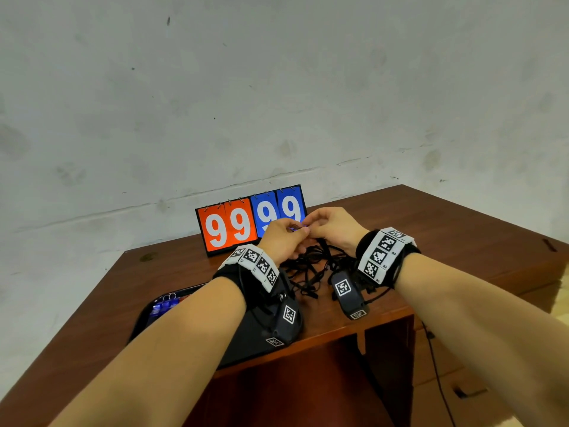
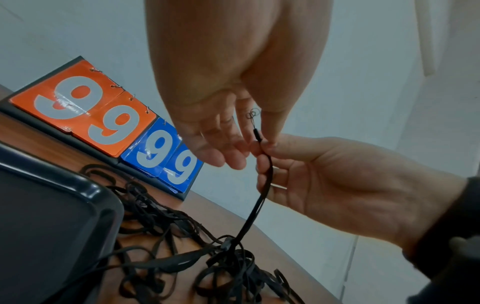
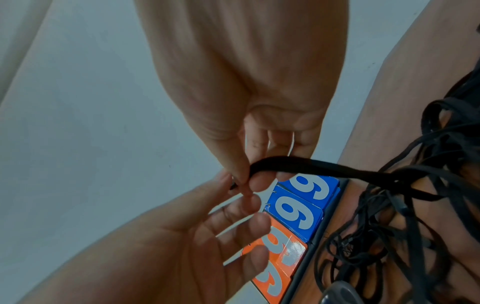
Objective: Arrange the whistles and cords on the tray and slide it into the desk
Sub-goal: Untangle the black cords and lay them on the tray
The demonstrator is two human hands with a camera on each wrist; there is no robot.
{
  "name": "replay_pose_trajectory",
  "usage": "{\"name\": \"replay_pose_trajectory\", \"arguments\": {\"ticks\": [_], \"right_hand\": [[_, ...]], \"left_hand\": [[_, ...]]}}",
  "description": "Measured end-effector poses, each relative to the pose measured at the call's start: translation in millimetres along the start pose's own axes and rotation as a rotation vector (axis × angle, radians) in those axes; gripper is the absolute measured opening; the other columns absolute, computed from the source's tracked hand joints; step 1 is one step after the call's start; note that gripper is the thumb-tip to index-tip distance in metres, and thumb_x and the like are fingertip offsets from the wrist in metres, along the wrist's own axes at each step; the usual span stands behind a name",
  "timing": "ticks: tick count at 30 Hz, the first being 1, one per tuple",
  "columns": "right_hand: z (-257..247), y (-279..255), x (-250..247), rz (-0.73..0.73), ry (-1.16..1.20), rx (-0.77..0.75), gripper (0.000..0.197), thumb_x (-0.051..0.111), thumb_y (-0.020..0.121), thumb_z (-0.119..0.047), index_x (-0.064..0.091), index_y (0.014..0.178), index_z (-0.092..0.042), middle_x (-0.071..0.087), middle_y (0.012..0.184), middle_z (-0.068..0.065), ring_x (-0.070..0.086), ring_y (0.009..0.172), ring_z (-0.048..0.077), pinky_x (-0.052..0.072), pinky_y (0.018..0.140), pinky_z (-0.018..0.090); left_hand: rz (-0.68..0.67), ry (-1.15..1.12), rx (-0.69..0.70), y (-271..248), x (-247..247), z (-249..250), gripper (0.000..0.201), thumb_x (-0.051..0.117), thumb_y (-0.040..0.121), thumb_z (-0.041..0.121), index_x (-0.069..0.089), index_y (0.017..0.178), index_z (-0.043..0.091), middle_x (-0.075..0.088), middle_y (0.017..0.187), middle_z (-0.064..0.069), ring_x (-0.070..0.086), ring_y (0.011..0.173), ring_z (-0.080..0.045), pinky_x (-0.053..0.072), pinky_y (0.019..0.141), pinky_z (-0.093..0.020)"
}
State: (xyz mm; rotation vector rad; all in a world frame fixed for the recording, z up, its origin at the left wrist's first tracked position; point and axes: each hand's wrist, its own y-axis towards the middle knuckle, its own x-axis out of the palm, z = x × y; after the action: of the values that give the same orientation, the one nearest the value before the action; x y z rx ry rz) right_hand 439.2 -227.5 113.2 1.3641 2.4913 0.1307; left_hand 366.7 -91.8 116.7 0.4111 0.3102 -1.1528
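Orange-and-blue scoreboard [image 1: 251,222] reading "9999" behind hands pinching a black cord [image 2: 260,191].

we see a reddish-brown wooden desk [image 1: 446,229] set against a pale, scuffed wall. at its far edge stands a black-framed flip scoreboard [image 1: 251,221] with two orange cards and two blue cards, each showing a white 9. a black plastic tray [image 1: 246,340] with a raised rim lies at the near left part of the top, with small blue whistles [image 1: 164,305] in its far left corner. just right of the tray, a tangled pile of black flat cords [image 1: 311,269] lies on the wood, in front of the scoreboard.
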Motion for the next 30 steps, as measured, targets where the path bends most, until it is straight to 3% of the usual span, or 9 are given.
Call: {"name": "replay_pose_trajectory", "arguments": {"ticks": [2, 7, 11, 14, 17, 19, 22, 24, 30], "right_hand": [[-0.9, 1.2, 1.1, -0.012, -0.06, -0.016, 0.029, 0.068, 0.082, 0.004, 0.063, 0.11, 0.002, 0.069, 0.086, 0.024, 0.068, 0.073, 0.025, 0.058, 0.07, 0.027], [2.5, 4.3, 1.0, -0.074, -0.197, -0.015, 0.023, 0.067, 0.084, -0.005, 0.065, 0.107, -0.008, 0.074, 0.089, 0.02, 0.071, 0.08, 0.033, 0.057, 0.081, 0.04], [9.3, 5.3, -1.0, -0.111, -0.206, 0.028, 0.015, 0.06, 0.092, -0.004, 0.063, 0.106, -0.007, 0.07, 0.082, 0.015, 0.063, 0.065, 0.018, 0.054, 0.063, 0.023], [13.9, 6.1, -6.4, -0.061, -0.228, 0.044, 0.013, 0.054, 0.093, 0.0, 0.065, 0.097, -0.007, 0.066, 0.077, 0.01, 0.058, 0.061, 0.016, 0.049, 0.054, 0.016], [19.1, 6.4, -10.2, -0.001, -0.228, 0.059, 0.018, 0.052, 0.095, -0.001, 0.064, 0.087, -0.012, 0.063, 0.073, 0.007, 0.057, 0.06, 0.016, 0.039, 0.039, 0.012], [23.9, 9.3, -11.3, 0.024, -0.228, 0.048, 0.02, 0.053, 0.095, -0.001, 0.064, 0.085, -0.014, 0.064, 0.073, 0.007, 0.057, 0.061, 0.016, 0.044, 0.046, 0.015], [30.4, 15.0, -9.3, 0.037, -0.271, 0.045, 0.015, 0.054, 0.094, -0.002, 0.065, 0.089, -0.012, 0.065, 0.072, 0.006, 0.058, 0.062, 0.018, 0.052, 0.068, 0.033], [34.9, 17.5, -8.1, 0.034, -0.317, 0.046, 0.015, 0.054, 0.094, -0.002, 0.065, 0.089, -0.011, 0.065, 0.07, 0.006, 0.058, 0.062, 0.019, 0.052, 0.071, 0.04], [47.7, 21.1, -10.7, 0.044, -0.543, 0.054, 0.016, 0.056, 0.093, -0.005, 0.068, 0.088, -0.014, 0.072, 0.076, 0.01, 0.064, 0.064, 0.017, 0.056, 0.076, 0.035]], "left_hand": [[0.031, 0.041, 0.035, -0.1, -1.1, -1.7, 0.016, 0.062, 0.094, 0.023, 0.066, 0.102, 0.009, 0.073, 0.087, -0.013, 0.069, 0.069, -0.019, 0.057, 0.061, -0.027], [0.07, 0.059, 0.048, -1.0, -7.9, -0.3, 0.012, 0.059, 0.096, 0.016, 0.066, 0.097, 0.007, 0.069, 0.074, -0.008, 0.062, 0.049, -0.006, 0.047, 0.044, -0.016], [0.267, -0.092, 0.021, 5.7, -25.7, 6.2, 0.013, 0.05, 0.099, 0.015, 0.061, 0.102, 0.009, 0.066, 0.08, -0.006, 0.062, 0.054, -0.011, 0.048, 0.048, -0.022], [0.401, -0.265, 0.009, 12.3, -49.5, 8.2, 0.011, 0.047, 0.098, 0.011, 0.057, 0.095, 0.009, 0.061, 0.075, -0.006, 0.058, 0.052, -0.017, 0.044, 0.044, -0.024], [0.505, -0.314, -0.004, 15.5, -75.5, 2.9, 0.012, 0.046, 0.097, 0.009, 0.057, 0.1, 0.005, 0.061, 0.075, -0.009, 0.056, 0.051, -0.019, 0.047, 0.051, -0.029], [0.541, -0.331, -0.008, 16.0, -88.6, -3.8, 0.013, 0.046, 0.097, 0.008, 0.056, 0.101, 0.003, 0.06, 0.073, -0.008, 0.055, 0.051, -0.02, 0.047, 0.052, -0.029], [0.613, -0.331, -0.016, 14.4, -107.3, -15.1, 0.012, 0.046, 0.098, 0.01, 0.057, 0.099, 0.005, 0.061, 0.074, -0.008, 0.056, 0.051, -0.019, 0.045, 0.045, -0.025], [0.662, -0.338, -0.022, 13.8, -118.3, -21.2, 0.012, 0.046, 0.098, 0.011, 0.057, 0.096, 0.005, 0.062, 0.075, -0.009, 0.057, 0.051, -0.02, 0.046, 0.048, -0.027], [0.761, -0.359, -0.059, 10.0, -145.3, -33.1, 0.011, 0.046, 0.098, 0.012, 0.056, 0.097, 0.008, 0.061, 0.074, -0.005, 0.058, 0.053, -0.019, 0.045, 0.049, -0.026]]}}
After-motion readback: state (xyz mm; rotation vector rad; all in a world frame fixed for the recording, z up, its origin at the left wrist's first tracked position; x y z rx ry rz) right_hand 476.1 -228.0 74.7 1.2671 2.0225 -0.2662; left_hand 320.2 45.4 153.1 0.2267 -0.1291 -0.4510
